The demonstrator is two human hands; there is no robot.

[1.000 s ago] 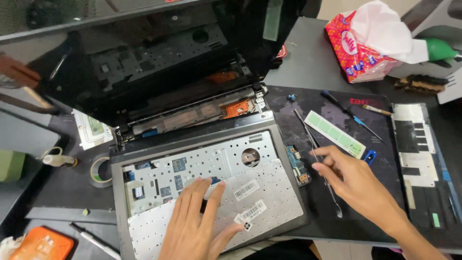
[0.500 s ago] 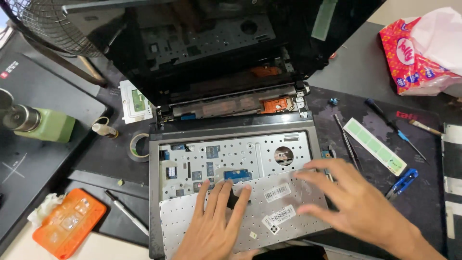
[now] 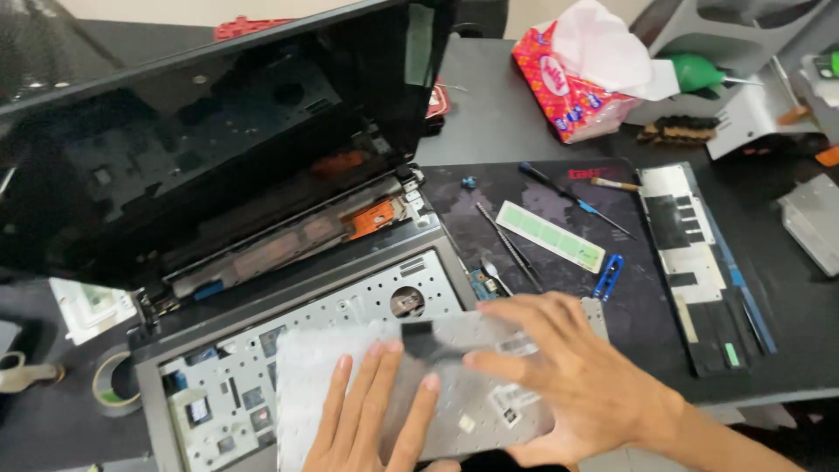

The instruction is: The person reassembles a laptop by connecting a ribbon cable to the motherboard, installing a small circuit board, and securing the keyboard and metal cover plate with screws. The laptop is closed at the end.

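Over laptop base [image 3: 288,301] | left hand [image 3: 371,419] flat, fingers spread on keyboard panel [image 3: 454,402] | right hand [image 3: 577,376] open, gripping panel's edge

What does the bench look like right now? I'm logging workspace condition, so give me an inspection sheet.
Surface: dark table with a dark work mat.
Job's things: open laptop with its keyboard bay exposed; detached keyboard panel lies face down over the bay.
Clutter: tissue pack, green strip, blue tweezers, screwdriver, tape roll, metal plate.
Grippers: left hand flat on the panel; right hand grips its right end.
Cables: nothing seen.
Surroundings: grey stand, top right.
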